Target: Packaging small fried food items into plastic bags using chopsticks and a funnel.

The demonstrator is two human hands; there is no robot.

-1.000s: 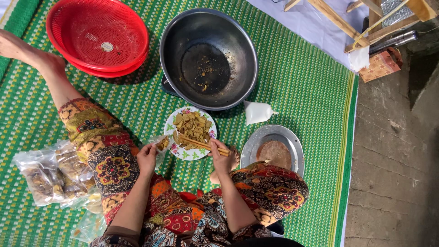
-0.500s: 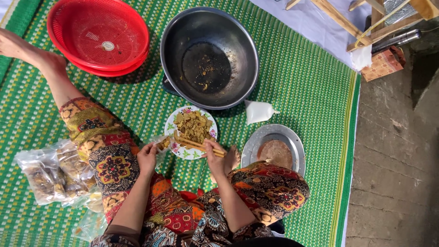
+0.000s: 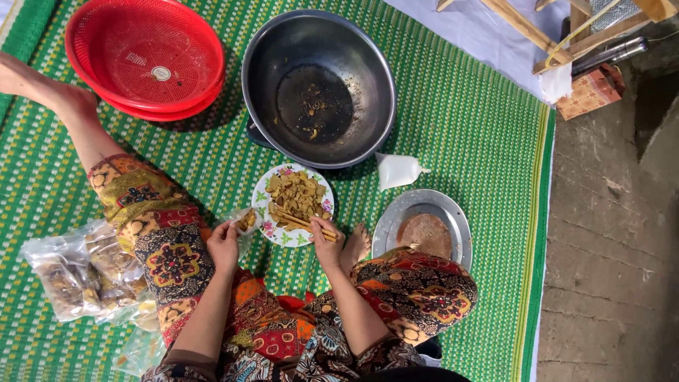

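A small flowered plate (image 3: 272, 230) heaped with yellow-brown fried pieces sits on the green mat in front of my knees. My right hand (image 3: 326, 242) grips a pair of wooden chopsticks (image 3: 303, 222) whose tips rest on the food. At the plate's left rim, my left hand (image 3: 223, 245) holds open a small clear plastic bag (image 3: 245, 221) with a few pieces inside.
A big steel bowl (image 3: 368, 78) with crumbs lies beyond the plate, stacked red baskets (image 3: 145, 60) far left. A tied white pouch (image 3: 397, 170) and a metal tray (image 3: 453, 219) holding a brown disc sit right. Filled clear bags (image 3: 71, 272) lie at my left leg. Concrete floor starts right of the mat.
The chopsticks have shifted slightly on the plate and my right hand has moved closer to its near edge. My left hand still holds the small bag in the same place.
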